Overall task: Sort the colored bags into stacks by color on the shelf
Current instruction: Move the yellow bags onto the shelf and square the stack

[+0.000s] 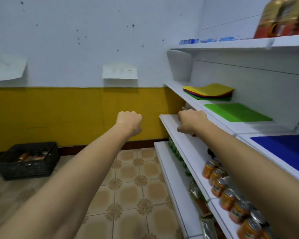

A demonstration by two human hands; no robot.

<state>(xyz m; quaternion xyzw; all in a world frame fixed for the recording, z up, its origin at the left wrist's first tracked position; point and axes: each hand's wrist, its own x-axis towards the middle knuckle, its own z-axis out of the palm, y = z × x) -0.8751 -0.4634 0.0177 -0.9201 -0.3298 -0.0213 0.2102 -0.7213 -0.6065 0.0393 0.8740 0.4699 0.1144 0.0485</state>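
Fig. Near to far: blue bag (283, 150) at 4 o'clock on the shelf (266, 125); left hand (129, 122) clenched, empty; right hand (192, 120), fingers hidden, state undeterminable; green bag (236, 112) at 3; unsorted pile (209, 92) at 2. Several colours may be dragged off together if the pile is pinched too deep.

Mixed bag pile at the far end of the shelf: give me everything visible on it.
The mixed pile is a low, loose stack of thin flat bags, fabric-like. The top bag is yellow, with red, dark blue and green edges showing beneath. The top layers bow upward slightly. It lies on the white shelf at its far end, apart from the green bag nearer the camera. Only the shelf touches it.
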